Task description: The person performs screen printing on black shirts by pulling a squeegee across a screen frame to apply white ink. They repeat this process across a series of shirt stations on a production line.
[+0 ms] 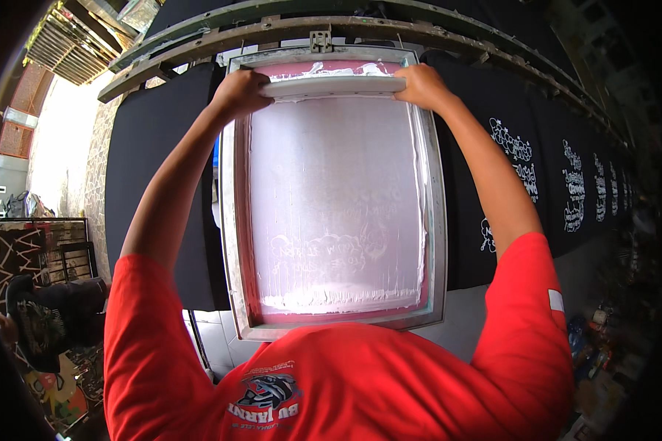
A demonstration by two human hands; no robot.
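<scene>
A wide white squeegee (331, 87) lies across the far end of a screen printing frame (229, 220). My left hand (241, 94) grips its left end, and my right hand (424, 87) is closed round the right end. Both arms stretch far forward over the frame. White ink (338, 296) forms a thick ridge along the near end of the mesh (324, 169), and more is smeared behind the squeegee. Faint lettering and cloud-like outlines show through the mesh in its nearer half. What lies beneath the screen is hidden.
Black fabric panels (154, 184) lie on both sides of the frame; those on the right carry white prints (574, 184). Metal rails (272, 22) run along the far side, with a hinge clamp (321, 41) at the frame's far edge. A person's dark-clothed part (44, 316) shows at lower left.
</scene>
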